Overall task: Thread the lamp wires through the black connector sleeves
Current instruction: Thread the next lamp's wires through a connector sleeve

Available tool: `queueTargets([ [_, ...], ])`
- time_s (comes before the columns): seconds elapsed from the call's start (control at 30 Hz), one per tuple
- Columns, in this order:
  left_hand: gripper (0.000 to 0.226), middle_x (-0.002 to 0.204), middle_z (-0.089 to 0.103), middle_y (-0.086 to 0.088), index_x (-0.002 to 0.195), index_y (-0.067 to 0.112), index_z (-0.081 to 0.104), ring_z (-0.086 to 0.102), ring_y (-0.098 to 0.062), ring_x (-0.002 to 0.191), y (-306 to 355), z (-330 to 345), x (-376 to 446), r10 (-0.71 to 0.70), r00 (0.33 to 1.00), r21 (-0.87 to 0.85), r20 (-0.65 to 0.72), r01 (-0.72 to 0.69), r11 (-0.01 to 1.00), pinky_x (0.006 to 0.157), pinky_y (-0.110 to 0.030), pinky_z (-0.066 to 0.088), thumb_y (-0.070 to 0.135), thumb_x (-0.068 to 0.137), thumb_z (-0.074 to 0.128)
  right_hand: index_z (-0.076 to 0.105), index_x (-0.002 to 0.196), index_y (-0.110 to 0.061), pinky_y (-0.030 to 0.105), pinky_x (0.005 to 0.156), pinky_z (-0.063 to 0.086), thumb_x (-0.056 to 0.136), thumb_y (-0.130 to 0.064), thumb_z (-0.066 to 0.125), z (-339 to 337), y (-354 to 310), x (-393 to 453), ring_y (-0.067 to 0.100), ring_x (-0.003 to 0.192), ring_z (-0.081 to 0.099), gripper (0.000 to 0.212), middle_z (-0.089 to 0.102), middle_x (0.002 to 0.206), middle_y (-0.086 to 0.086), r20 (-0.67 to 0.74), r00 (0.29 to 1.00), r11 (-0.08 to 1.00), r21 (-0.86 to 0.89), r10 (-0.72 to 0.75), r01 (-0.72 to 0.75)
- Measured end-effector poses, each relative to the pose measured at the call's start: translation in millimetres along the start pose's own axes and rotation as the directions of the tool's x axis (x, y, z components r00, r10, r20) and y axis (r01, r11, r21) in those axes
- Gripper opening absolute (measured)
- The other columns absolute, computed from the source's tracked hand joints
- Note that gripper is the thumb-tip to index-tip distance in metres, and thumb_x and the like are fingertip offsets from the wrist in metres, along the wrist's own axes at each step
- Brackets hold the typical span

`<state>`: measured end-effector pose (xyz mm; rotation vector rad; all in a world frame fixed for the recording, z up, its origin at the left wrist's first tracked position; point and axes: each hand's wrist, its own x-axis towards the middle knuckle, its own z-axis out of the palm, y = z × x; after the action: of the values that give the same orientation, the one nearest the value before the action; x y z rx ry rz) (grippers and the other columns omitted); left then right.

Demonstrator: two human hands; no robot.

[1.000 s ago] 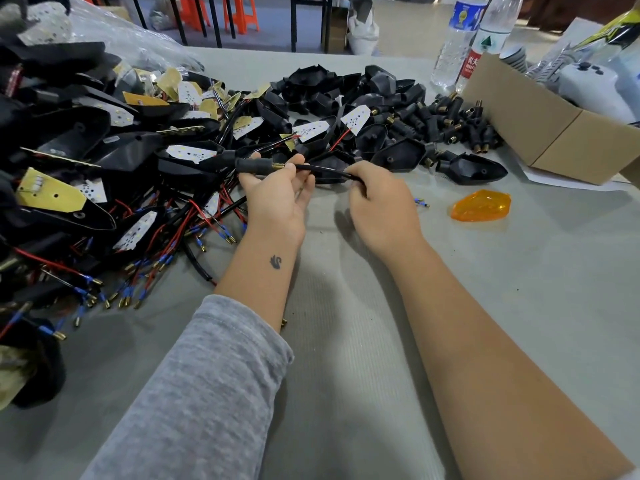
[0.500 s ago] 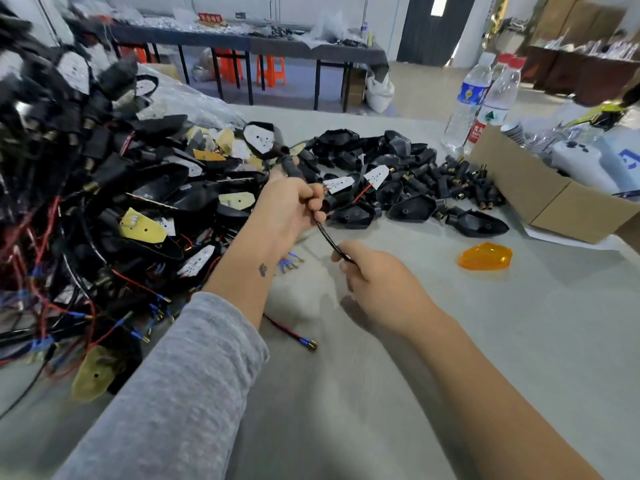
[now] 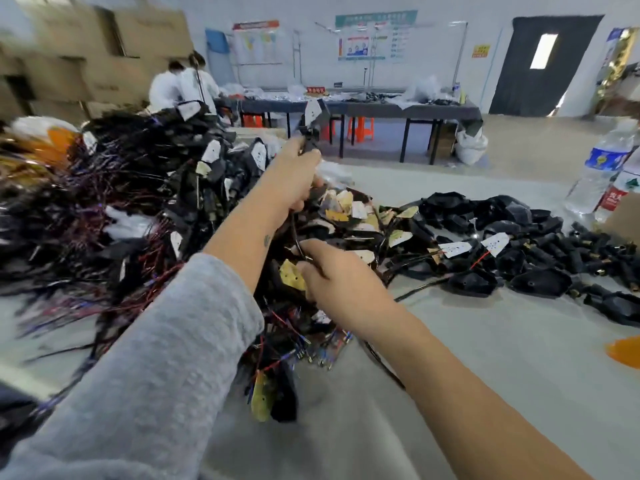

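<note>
The left hand [image 3: 294, 174] is raised above the bench [image 3: 485, 358], its fingers curled tight round a black sleeve [image 3: 306, 138] with a lamp [image 3: 313, 112] standing up out of the top of the fist, its white board facing the camera. A thin black wire [image 3: 294, 233] hangs from under that fist down to the right hand [image 3: 332, 271], whose fingers pinch it low, just above the heap. Judging from this, the piece in hand looks threaded, or close to it, with the wire drawn taut through the sleeve; whether its end is fully clear of the sleeve I cannot tell. Much seems left: a big tangle [image 3: 114, 209] of lamps with red and blue leads lies to the left, and a pile of loose black sleeves [image 3: 588, 251] sits to the right, well apart from the hands, near dark lamp housings [image 3: 474, 282]. How many in the tangle already carry a sleeve cannot be made out. The left side is badly smeared by motion, so single wires there run together. The sleeve is mostly hidden inside the fist, and the wire's free end is lost behind the right hand. A bottle [image 3: 599, 168] and an orange lens [image 3: 623, 351] are cut by the right edge
</note>
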<state>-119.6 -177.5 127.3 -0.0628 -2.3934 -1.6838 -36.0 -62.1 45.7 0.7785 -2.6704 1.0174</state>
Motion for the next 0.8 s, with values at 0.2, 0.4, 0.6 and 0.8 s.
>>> queueTargets([
  [0.2,0.034,0.114,0.060,-0.010,0.126,0.024,0.053,0.058,-0.031,0.098,-23,-59,27,0.129,0.981,0.663,-0.145,-0.001,0.749,0.083,-0.037,0.045,0.035,0.096,0.041,0.049,0.136,-0.024,0.024,0.057,0.037,0.100,-0.029,0.046,21,-21,24,0.000,0.062,0.047,0.037,0.059,0.076,-0.011,0.027,0.999,0.998,0.066,-0.020,0.018],
  [0.4,0.032,0.108,0.065,-0.014,0.115,0.016,0.059,0.057,-0.036,0.104,-63,-52,21,0.251,0.949,0.846,-0.189,0.027,0.533,0.071,-0.037,0.039,0.037,0.100,0.040,0.065,0.113,-0.027,0.027,0.070,0.047,0.099,-0.029,0.048,8,10,6,0.002,0.075,0.055,0.022,0.066,0.093,-0.010,0.094,0.995,0.999,0.042,0.025,-0.029],
  [0.6,0.036,0.123,0.052,-0.023,0.118,0.011,0.063,0.041,-0.042,0.120,-50,-35,13,0.298,0.923,0.904,-0.243,0.104,0.415,0.093,-0.049,0.041,0.032,0.095,0.046,0.068,0.101,-0.028,0.022,0.057,0.041,0.098,-0.025,0.051,-8,55,-20,-0.003,0.055,0.050,0.018,0.063,0.072,-0.015,0.008,0.990,0.984,0.108,0.139,-0.139],
  [0.8,0.032,0.111,0.062,-0.016,0.107,0.014,0.070,0.051,-0.037,0.109,-17,10,3,0.541,0.790,0.767,-0.287,-0.149,0.625,0.085,-0.044,0.042,0.022,0.092,0.042,0.065,0.086,-0.029,0.026,0.067,0.044,0.095,-0.015,0.054,-27,106,-57,0.002,0.068,0.057,0.020,0.066,0.073,-0.010,-0.118,0.953,0.957,0.119,0.278,-0.264],
])
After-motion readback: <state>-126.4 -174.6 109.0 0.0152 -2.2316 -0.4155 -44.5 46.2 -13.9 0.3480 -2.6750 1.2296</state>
